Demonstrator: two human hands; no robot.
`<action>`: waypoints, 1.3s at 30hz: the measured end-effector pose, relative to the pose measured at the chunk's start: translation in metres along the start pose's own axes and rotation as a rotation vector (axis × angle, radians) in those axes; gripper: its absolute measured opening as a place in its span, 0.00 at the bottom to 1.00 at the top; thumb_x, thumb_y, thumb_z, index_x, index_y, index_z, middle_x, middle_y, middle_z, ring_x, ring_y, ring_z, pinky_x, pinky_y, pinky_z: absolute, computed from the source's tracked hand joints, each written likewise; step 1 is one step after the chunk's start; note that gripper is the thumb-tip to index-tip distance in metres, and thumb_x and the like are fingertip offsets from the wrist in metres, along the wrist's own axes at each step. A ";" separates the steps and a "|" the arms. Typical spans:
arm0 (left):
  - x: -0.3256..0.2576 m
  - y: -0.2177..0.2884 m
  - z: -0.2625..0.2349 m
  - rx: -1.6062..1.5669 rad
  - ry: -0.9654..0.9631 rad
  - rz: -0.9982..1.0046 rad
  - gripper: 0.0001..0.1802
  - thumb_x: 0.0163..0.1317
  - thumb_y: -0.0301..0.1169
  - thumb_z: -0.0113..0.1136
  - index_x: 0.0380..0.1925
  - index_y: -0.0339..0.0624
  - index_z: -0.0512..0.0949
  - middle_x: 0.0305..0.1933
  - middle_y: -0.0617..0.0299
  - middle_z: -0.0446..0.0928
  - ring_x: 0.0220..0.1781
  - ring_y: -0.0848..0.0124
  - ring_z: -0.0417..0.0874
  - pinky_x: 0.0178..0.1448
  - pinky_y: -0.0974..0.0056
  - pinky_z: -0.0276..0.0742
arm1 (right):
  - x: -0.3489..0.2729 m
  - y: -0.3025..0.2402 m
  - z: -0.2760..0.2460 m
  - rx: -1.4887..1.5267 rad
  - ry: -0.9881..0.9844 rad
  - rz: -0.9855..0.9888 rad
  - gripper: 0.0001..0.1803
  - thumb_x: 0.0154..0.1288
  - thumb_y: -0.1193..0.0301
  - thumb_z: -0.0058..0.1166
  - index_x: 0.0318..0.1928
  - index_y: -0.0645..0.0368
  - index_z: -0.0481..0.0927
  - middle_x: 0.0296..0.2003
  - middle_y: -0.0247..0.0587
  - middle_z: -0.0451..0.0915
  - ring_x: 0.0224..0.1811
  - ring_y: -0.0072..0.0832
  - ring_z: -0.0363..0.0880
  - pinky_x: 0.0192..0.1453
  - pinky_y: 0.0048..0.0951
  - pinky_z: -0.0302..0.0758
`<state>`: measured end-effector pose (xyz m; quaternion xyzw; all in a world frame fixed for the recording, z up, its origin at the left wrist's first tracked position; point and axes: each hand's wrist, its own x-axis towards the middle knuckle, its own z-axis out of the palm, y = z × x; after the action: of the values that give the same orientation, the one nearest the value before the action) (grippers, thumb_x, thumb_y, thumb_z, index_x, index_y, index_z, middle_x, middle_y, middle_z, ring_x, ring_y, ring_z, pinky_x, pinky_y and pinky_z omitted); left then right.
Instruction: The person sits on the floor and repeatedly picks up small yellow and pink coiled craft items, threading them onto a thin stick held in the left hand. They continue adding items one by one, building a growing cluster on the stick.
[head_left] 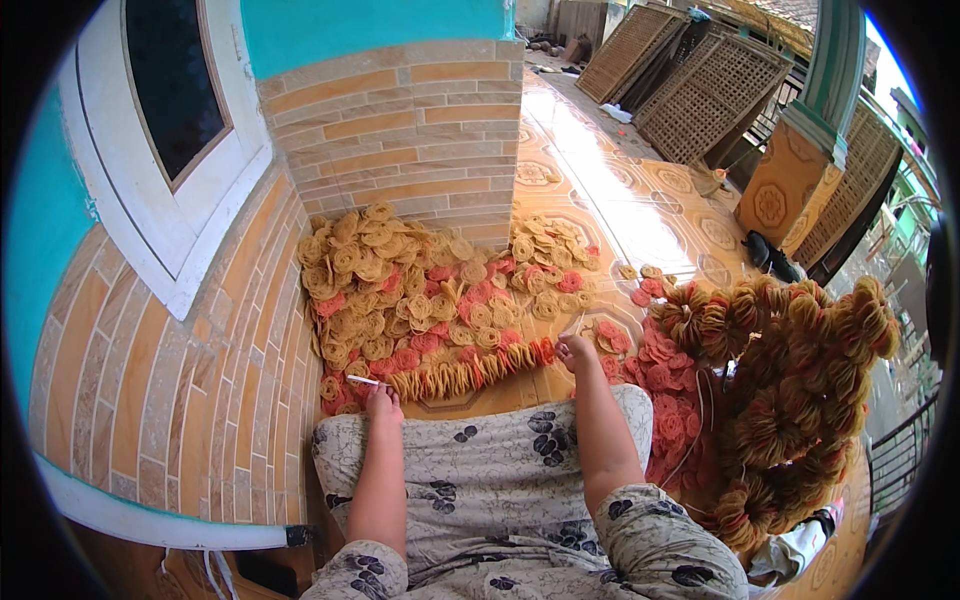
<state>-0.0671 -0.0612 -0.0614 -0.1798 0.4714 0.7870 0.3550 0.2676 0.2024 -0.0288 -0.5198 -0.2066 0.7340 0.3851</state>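
A string of lacy, rosette-like discs (pixel 470 372), mostly tan with some orange-red ones at its right end, stretches between my two hands just above my lap. My left hand (pixel 383 403) is closed at its left end, where a thin white strip (pixel 363 380) sticks out from the fingers. At the right end my right hand (pixel 574 352) is closed, pinching the string; its fingertips partly hide the grip. Beyond the string lies a wide heap of loose tan discs (pixel 370 255), mixed with pink ones, on the floor.
Pink discs (pixel 675 410) pile beside my right knee. Bunches of strung discs (pixel 780 410) stand at the right, with pale cord (pixel 697 430) nearby. A stone-tiled wall (pixel 400 130) and a white-framed window (pixel 180 90) bound the left. Woven racks (pixel 690 95) lean beyond the tiled floor (pixel 690 215).
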 end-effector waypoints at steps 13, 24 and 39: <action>-0.007 0.000 0.003 0.007 -0.001 0.000 0.05 0.68 0.30 0.51 0.41 0.50 0.75 0.29 0.74 0.70 0.27 0.81 0.67 0.32 0.74 0.65 | 0.087 0.020 -0.069 -0.593 0.311 -0.012 0.11 0.57 0.68 0.50 0.35 0.59 0.81 0.28 0.54 0.80 0.34 0.38 0.81 0.30 0.39 0.76; -0.013 0.003 0.008 0.024 0.017 0.005 0.07 0.68 0.31 0.51 0.43 0.49 0.76 0.29 0.76 0.70 0.26 0.83 0.66 0.31 0.76 0.63 | 0.058 0.023 -0.039 -0.647 -0.027 -0.110 0.11 0.66 0.69 0.40 0.35 0.53 0.78 0.21 0.34 0.74 0.16 0.25 0.67 0.19 0.30 0.65; -0.012 0.003 0.009 0.091 0.008 0.042 0.11 0.69 0.29 0.47 0.48 0.48 0.76 0.33 0.76 0.72 0.28 0.84 0.67 0.32 0.78 0.63 | -0.015 0.007 0.013 -0.497 0.034 -0.220 0.12 0.56 0.76 0.61 0.40 0.68 0.81 0.31 0.42 0.81 0.29 0.29 0.80 0.30 0.25 0.74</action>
<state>-0.0605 -0.0589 -0.0479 -0.1566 0.5120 0.7712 0.3443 0.2556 0.1880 -0.0200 -0.5851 -0.4292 0.6058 0.3264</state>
